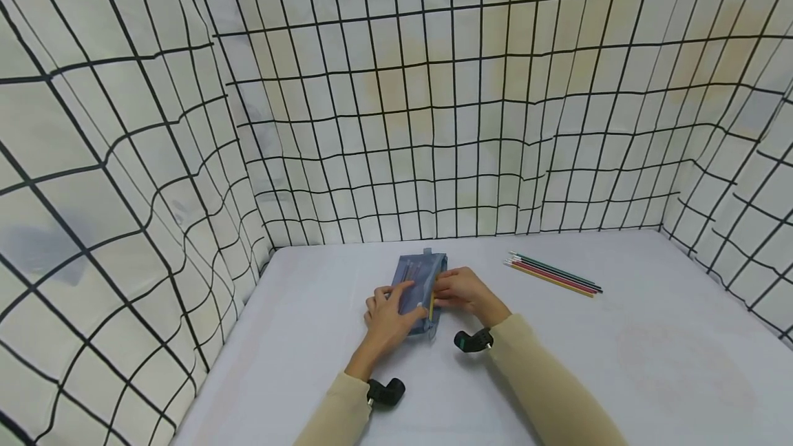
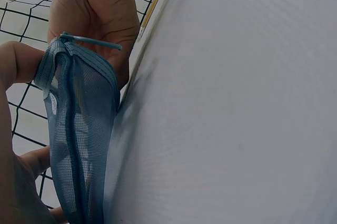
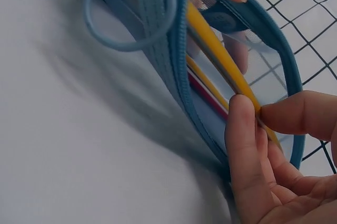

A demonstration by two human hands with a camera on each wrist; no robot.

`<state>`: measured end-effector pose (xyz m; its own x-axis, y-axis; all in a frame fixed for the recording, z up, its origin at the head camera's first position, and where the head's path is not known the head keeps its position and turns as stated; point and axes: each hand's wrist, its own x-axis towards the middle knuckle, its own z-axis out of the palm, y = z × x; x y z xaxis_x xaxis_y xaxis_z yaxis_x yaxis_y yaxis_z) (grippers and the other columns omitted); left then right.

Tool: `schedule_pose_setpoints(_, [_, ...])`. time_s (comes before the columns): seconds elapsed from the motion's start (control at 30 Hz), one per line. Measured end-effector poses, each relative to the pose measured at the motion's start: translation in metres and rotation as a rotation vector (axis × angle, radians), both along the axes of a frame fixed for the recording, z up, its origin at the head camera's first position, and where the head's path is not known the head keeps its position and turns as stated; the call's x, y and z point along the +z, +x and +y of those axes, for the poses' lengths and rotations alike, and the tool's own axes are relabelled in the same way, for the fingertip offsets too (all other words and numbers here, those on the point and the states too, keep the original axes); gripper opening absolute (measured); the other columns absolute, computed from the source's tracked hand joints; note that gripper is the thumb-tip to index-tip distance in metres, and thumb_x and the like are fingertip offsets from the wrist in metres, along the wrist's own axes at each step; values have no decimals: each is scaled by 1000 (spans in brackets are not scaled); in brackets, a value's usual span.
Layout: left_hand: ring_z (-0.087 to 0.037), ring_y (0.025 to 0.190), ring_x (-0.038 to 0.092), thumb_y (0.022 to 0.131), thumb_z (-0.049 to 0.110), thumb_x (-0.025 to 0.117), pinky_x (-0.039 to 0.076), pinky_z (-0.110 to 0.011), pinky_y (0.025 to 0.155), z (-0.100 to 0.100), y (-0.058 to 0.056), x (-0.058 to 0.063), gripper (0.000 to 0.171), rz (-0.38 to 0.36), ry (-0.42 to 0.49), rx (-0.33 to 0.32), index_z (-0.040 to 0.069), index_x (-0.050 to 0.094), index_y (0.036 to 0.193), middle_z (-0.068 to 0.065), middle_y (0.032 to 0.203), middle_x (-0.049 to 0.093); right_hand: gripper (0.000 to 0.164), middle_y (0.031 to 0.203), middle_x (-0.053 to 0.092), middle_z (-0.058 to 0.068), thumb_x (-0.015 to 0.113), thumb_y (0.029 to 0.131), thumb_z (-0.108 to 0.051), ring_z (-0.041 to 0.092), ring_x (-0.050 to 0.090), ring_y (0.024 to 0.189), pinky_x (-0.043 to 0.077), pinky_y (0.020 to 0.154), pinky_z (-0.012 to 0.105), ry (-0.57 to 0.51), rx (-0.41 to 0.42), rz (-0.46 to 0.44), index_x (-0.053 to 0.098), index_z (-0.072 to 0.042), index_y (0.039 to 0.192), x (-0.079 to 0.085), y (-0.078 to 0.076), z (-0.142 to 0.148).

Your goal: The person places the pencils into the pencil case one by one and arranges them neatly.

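Gripping the blue mesh pouch (image 1: pixel 423 281) with the left hand (image 1: pixel 385 317), just below the centre of the head view. Pinching a yellow pencil (image 3: pixel 217 50) with the right hand (image 1: pixel 463 290) in the unzipped pouch, right of centre in the right wrist view. Working left of loose coloured pencils (image 1: pixel 553 275) on the white table (image 1: pixel 619 363), right of the head view's centre.

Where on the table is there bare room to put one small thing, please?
The table is bare left of the pouch, toward the left netting, and right of the loose pencils. A smaller gap lies between pouch and pencils, beyond the right hand. Crowded: the pouch, where the left hand grips and the right pinches a yellow pencil.
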<state>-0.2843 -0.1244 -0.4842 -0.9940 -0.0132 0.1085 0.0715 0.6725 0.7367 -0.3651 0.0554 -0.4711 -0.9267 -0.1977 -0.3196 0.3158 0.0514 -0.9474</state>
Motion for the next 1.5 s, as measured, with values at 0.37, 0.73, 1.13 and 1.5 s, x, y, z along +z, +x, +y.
schedule_pose_setpoints(0.37, [-38, 126, 30, 83, 50, 71, 25, -61, 101, 0, 0, 0, 72, -4, 10, -1, 27, 52, 149, -20, 147, 34, 39, 105, 69, 18, 64, 94, 2, 20, 68, 87, 61, 78, 31, 42, 1, 27, 55, 12, 130, 0, 2, -10])
schedule_pose_setpoints(0.73, [-39, 124, 31, 83, 48, 71, 25, -62, 101, -1, -1, -1, 71, 10, 8, -4, 25, 53, 148, -21, 146, 35, 42, 100, 70, 16, 67, 94, -1, 18, 70, 82, 61, 73, 30, 66, 13, 57, 55, 9, 133, 3, 6, -4])
schedule_pose_setpoints(1.13, [-40, 128, 31, 82, 47, 72, 24, -63, 103, -1, -1, -3, 71, 19, 22, -6, 26, 54, 148, -21, 147, 35, 35, 99, 73, 14, 66, 93, -6, 17, 68, 77, 60, 72, 30, 293, 63, 236, 61, 2, 127, 8, 10, 42])
schedule_pose_setpoints(1.5, [-40, 130, 29, 84, 47, 72, 22, -64, 104, -3, 1, -1, 70, 18, 38, -23, 26, 53, 148, -21, 149, 34, 29, 94, 66, 12, 63, 94, -8, 19, 66, 77, 58, 69, 31, 456, 62, 377, 62, 2, 122, 8, 13, 96])
